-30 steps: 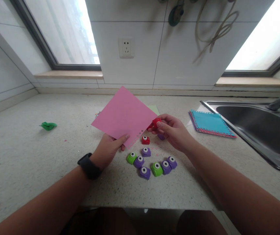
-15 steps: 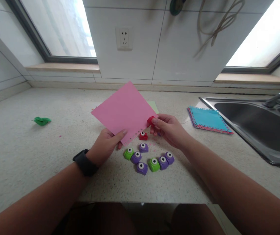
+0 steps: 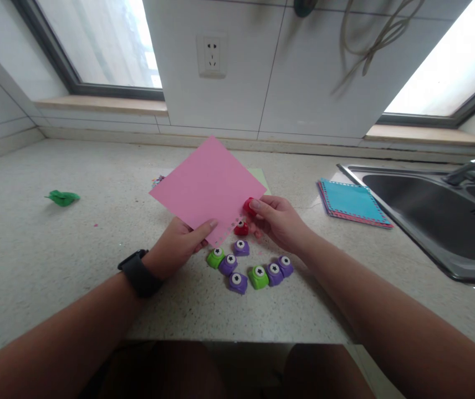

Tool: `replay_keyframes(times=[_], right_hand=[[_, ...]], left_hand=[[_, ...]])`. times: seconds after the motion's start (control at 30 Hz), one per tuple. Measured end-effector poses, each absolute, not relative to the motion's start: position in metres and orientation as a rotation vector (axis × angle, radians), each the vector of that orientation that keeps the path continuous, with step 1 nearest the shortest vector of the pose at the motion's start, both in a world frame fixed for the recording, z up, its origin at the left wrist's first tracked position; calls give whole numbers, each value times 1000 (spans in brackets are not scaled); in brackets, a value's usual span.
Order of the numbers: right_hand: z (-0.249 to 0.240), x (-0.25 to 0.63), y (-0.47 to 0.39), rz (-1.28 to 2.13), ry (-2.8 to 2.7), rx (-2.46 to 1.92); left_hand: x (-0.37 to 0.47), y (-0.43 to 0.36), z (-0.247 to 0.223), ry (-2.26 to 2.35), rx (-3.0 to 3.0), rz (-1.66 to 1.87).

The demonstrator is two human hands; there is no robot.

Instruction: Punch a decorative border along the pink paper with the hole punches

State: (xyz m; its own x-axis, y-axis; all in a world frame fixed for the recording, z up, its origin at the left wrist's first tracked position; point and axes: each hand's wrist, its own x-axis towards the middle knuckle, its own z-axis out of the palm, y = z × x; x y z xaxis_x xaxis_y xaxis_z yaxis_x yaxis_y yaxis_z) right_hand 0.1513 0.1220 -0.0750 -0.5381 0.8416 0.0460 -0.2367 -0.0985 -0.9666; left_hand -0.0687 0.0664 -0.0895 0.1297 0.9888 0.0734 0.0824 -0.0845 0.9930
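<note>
A pink sheet of paper [image 3: 210,185] is tilted above the counter, with small holes along its lower right edge. My left hand [image 3: 183,241] pinches its near corner, thumb on top. Between the thumb and fingers of my right hand [image 3: 276,219] is a red craft punch [image 3: 249,206], set on the sheet's edge close to its right corner. Below the paper stands a second red punch [image 3: 241,228], partly covered. Nearer me lie several purple punches [image 3: 238,282] and two green punches [image 3: 258,277], with white discs on top.
A stack of coloured sheets [image 3: 356,202], blue on top with punched edges, lies right beside the steel sink [image 3: 412,205]. At the left is a crumpled green item [image 3: 63,198]. A pale green sheet [image 3: 260,176] shows behind the pink paper. The wall has a socket [image 3: 212,54].
The red punch has shifted slightly left along the paper's edge, down from the corner, with my right hand. The whole view has moved a little; my left hand keeps its hold.
</note>
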Motion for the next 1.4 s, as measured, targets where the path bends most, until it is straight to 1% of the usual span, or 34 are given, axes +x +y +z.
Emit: replay_keyframes(times=[0.27, 0.73, 1.4], right_hand=[[-76, 146, 120, 1714, -1386, -735], [-76, 145, 119, 1675, -1457, -716], [-76, 145, 119, 1602, -1561, -758]], left_hand=[[-66, 63, -88, 1214, 1378, 1113], [-65, 62, -82, 1302, 1602, 1076], [-66, 62, -84, 1366, 1617, 1059]])
